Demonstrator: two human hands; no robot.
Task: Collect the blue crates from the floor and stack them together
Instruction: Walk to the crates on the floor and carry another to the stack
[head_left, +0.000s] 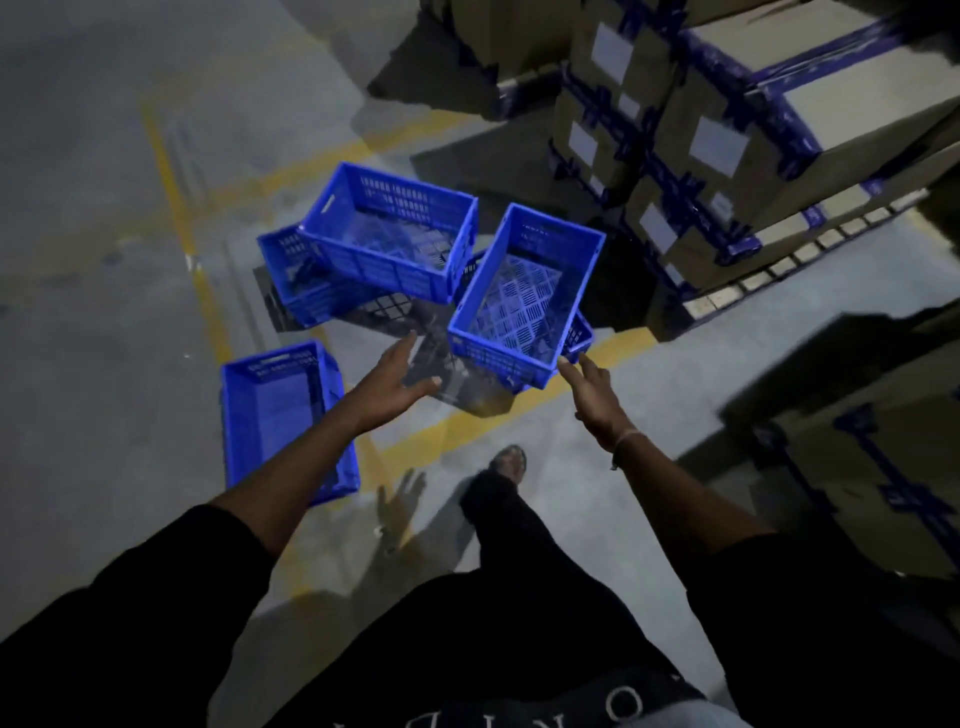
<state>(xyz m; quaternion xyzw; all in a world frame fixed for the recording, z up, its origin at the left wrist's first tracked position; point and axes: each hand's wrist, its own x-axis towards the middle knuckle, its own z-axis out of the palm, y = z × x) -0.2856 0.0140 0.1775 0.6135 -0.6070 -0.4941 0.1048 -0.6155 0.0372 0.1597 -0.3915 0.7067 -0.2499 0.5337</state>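
Several blue slotted plastic crates lie on the grey floor. One crate sits tilted on another crate just ahead of me. A second pair is to the left: an upper crate lies crooked over a lower crate. A single crate stands alone at the near left, partly hidden by my left forearm. My left hand is open, fingers spread, just left of the near crate's front edge. My right hand is open, its fingertips at the crate's near right corner.
Stacked cardboard boxes with blue tape stand on a pallet at the right. More boxes are at the near right. Yellow floor lines run under the crates. My foot steps forward below the hands.
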